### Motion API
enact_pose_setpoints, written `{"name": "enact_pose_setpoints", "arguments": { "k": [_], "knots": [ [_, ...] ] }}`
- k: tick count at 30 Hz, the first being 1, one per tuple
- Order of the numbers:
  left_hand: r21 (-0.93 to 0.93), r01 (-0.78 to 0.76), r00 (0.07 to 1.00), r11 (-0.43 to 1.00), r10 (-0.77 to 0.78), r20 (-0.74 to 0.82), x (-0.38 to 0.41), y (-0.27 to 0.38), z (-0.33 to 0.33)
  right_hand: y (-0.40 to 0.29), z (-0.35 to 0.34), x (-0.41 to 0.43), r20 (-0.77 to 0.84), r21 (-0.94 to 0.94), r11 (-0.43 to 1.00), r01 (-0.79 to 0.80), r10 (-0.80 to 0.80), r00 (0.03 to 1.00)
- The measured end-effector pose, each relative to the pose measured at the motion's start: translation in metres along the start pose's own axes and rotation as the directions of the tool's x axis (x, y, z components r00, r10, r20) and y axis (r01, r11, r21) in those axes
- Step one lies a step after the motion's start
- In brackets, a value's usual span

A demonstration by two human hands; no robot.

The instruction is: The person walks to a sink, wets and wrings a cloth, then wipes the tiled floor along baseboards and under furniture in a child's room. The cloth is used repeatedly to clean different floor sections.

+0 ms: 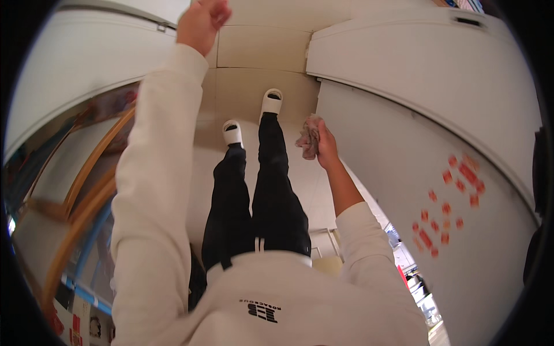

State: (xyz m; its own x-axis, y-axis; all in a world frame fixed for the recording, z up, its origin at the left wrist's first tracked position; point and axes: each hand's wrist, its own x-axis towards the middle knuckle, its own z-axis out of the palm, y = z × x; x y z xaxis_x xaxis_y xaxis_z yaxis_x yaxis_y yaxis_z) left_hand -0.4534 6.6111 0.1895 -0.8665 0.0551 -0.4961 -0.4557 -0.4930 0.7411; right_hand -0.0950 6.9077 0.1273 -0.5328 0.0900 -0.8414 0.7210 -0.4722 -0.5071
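My right hand [327, 145] grips a crumpled, damp-looking greyish-pink cloth [310, 137] beside the light door panel. At the top left, my left hand [203, 24] is raised at the end of the stretched arm, blurred, with its fingers curled; nothing shows in it. The white cabinet or door edge [169, 11] lies close by that hand, and whether they touch cannot be told.
A white door [402, 142] with red stickers [446, 208] stands on the right. Wooden chair-like frames [97, 151] and blue-edged items are at the left. Pale floor tiles [264, 47] run ahead of my white slippers [272, 103].
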Motion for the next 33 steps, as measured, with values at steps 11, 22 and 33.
{"name": "enact_pose_setpoints", "arguments": {
  "k": [11,22,33],
  "knots": [
    [-0.058,0.49,0.865,0.87,-0.494,-0.091,-0.022,-0.217,-0.058,0.074,-0.056,0.344,-0.353,-0.729,0.666,-0.157,-0.169,0.92],
    [0.311,0.536,0.832,0.785,-0.554,-0.037,0.031,-0.309,-0.065,0.137,-0.103,0.434,-0.488,-0.407,0.904,0.129,-0.335,0.806],
    [0.464,-0.091,0.932,0.881,-0.09,0.352,0.111,-0.291,-0.075,0.179,-0.076,0.503,0.101,-0.977,0.044,0.21,-0.77,0.629]
  ]
}}
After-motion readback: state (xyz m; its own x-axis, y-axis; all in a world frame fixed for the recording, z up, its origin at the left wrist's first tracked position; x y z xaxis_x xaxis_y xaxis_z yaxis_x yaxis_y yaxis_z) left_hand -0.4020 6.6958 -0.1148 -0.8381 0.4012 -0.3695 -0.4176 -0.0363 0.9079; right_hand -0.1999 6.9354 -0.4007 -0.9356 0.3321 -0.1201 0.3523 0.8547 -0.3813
